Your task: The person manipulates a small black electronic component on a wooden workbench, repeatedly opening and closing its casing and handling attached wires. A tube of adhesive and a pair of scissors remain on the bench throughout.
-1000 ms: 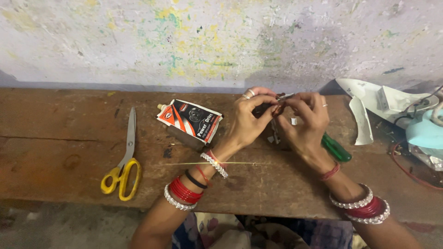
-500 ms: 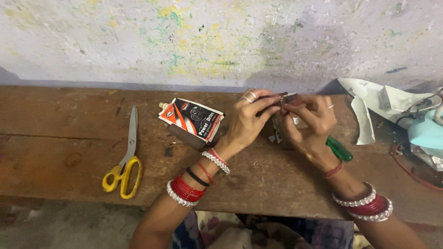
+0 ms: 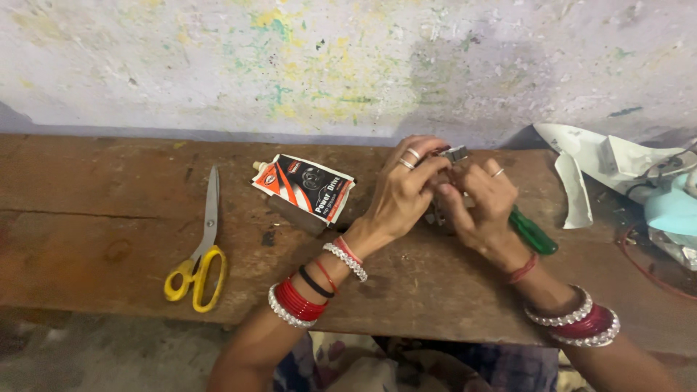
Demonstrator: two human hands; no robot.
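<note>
Metal part [image 3: 456,153] pinched between left hand [image 3: 404,193], right hand [image 3: 481,205] grips.

Yellow-handled scissors [image 3: 197,266]; green screwdriver handle [image 3: 532,231]

A small grey metal part [image 3: 455,153] sits pinched between both grips. It is mostly hidden. Only its top end shows above the fingers.
</note>
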